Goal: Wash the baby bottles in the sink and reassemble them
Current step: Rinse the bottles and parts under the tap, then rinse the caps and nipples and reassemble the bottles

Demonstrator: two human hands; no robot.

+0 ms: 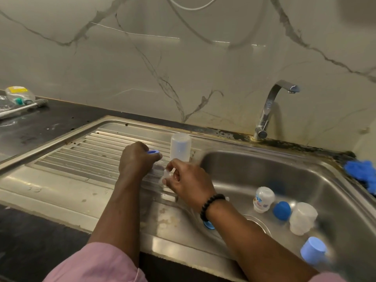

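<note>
I have a small clear teat [165,176] pinched in the fingers of my right hand [188,181], over the ribbed drainboard [81,157] just left of the basin. It looks like soft silicone: light, floppy and probably wet and slick, so I would keep the hold on its thicker base flange, not the tip. My left hand [137,158] is curled round a blue collar ring [152,152], stiff plastic that I judge grips best by its outer rim. The view is blurred here, so I cannot be sure whether teat and ring already touch.

Just behind my hands an upturned clear bottle [180,147] stands on the drainboard, light and easy to tip with a stray knuckle. In the sink [234,165] lie a printed bottle [263,199], a blue cap [281,210], a clear cover [303,217] and a pale blue cap [313,252], all near one another. The drainboard ribs slope toward the basin edge, so a dropped piece may roll in. Open room lies to the left; the tap [268,110] stands well apart at the back.
</note>
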